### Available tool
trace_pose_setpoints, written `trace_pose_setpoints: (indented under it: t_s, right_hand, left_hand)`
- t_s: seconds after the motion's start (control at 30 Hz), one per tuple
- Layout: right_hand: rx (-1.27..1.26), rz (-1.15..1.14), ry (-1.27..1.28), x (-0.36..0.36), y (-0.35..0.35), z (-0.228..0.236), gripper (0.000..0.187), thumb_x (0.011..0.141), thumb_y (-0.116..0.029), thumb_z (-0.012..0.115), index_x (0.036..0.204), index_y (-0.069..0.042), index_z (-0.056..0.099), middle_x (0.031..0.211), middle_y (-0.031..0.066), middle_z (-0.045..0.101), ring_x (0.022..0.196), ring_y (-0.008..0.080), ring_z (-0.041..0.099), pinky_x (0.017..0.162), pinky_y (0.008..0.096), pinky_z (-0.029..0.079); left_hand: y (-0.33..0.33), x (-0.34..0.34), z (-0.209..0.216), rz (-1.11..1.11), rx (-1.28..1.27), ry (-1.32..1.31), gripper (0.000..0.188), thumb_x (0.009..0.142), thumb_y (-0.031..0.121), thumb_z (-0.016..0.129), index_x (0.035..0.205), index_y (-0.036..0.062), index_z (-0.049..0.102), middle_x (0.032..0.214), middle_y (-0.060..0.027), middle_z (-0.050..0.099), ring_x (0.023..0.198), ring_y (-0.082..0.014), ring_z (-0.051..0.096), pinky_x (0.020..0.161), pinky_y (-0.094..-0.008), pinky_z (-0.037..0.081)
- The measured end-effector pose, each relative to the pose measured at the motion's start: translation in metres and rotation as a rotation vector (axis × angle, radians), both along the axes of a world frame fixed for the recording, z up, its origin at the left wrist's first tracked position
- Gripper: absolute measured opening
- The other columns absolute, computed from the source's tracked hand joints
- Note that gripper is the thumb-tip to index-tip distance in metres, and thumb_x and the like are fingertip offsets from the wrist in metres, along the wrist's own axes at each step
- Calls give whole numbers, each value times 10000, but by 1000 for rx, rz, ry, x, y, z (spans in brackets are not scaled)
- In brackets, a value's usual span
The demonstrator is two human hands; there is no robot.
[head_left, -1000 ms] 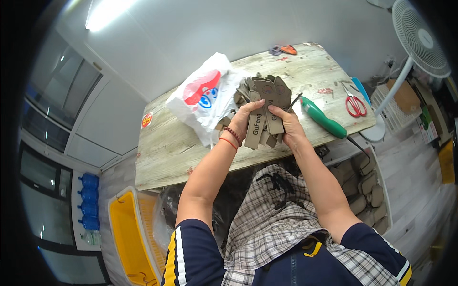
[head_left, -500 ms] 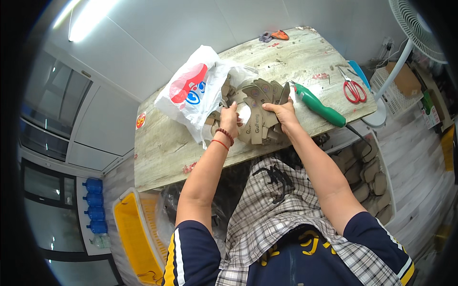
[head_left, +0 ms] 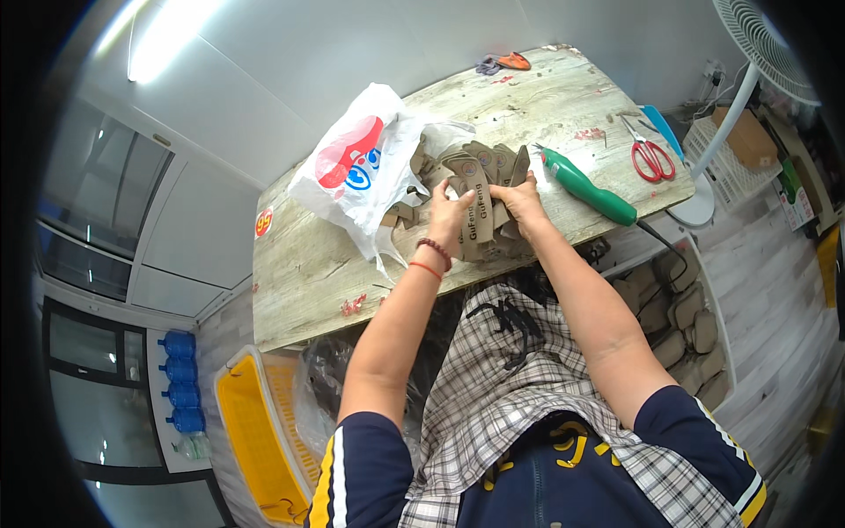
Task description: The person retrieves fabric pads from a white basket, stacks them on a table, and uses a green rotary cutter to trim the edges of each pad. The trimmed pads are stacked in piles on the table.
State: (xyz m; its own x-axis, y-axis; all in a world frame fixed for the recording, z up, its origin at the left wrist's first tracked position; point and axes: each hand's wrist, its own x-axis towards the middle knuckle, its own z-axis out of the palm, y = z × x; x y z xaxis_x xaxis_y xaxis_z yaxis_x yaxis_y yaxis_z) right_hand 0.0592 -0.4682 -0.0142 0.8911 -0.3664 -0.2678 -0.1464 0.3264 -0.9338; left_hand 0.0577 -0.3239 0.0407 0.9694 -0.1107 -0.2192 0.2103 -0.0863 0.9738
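Between my hands is a fanned bundle of flat khaki strips [head_left: 480, 198] with dark lettering and rounded upper ends. My left hand [head_left: 451, 216] grips the bundle's left side, its thumb lying against the front strips. My right hand [head_left: 522, 204] holds the right side, thumb in front and fingers behind; one strip stands up beside its fingertips. More khaki pieces [head_left: 424, 167] spill from the mouth of a white plastic bag [head_left: 352, 216] to the left. The undersides of the strips and some fingertips are hidden.
Right of my hands lie a green corded hand tool [head_left: 588, 187] and red-handled scissors [head_left: 652, 162] on the worn table [head_left: 308, 290]. An orange-and-grey item [head_left: 506, 62] rests at the far edge. Below are a yellow crate [head_left: 251, 422] and a bin of khaki pieces [head_left: 695, 330].
My left hand has moved right and slightly up, from beside the bag's mouth onto the bundle of strips. The strips are now squeezed closer together; my right hand has barely moved.
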Motion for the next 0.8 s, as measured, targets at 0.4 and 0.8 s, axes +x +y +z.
trace_pose_setpoints:
  t_s: [0.4, 0.8]
  right_hand:
    - [210, 176, 15, -21, -6, 36, 1306, 648, -223, 884, 1447, 53, -112, 1227, 258, 507, 1040, 285, 598, 779, 385, 555]
    - [376, -13, -179, -26, 11, 32, 662, 655, 85, 776, 1191, -28, 405, 1004, 144, 625, 821, 235, 670, 640, 355, 596]
  left_hand:
    - [-23, -4, -1, 111, -328, 220, 639, 978, 55, 450, 1512, 120, 105, 1295, -173, 508, 1027, -247, 610, 841, -431, 553]
    - [11, -13, 22, 61, -226, 133, 631, 941, 130, 560, 1473, 60, 227, 1240, -155, 548, 1055, -247, 571, 873, -392, 486]
